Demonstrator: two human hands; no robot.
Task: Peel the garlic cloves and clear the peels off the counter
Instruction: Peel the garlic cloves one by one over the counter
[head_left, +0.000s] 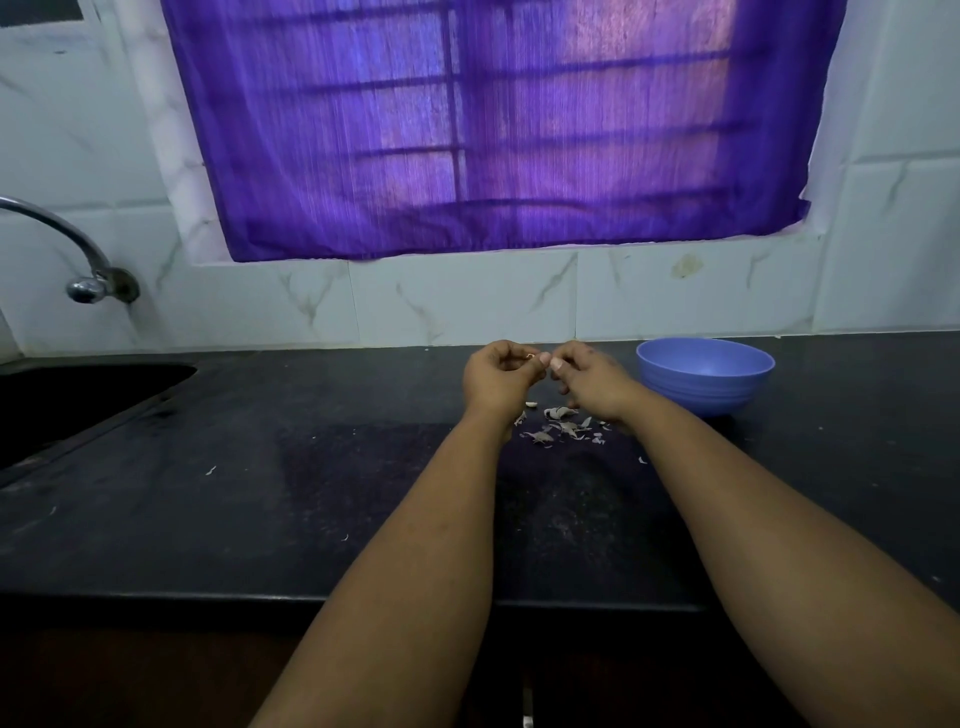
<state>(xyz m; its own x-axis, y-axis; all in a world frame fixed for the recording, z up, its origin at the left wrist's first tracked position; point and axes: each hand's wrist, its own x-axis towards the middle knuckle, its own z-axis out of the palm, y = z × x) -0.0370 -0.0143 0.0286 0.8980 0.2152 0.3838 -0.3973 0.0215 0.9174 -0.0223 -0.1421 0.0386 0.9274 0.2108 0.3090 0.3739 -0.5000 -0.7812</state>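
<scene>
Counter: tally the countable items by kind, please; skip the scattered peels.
Bowl: 1, blue
Faucet: 1
Sink: 1
Hands: 2, left hand and right hand, pinching a small clove between them
Total: 5, besides the clove

A small pale clove (530, 357) is sitting pinched above the counter (260, 493); papery whitish peels (563, 426) are lying scattered below it.

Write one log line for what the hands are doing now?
left hand: holds garlic clove | right hand: picks at it | peels: on counter | bowl: right
</scene>
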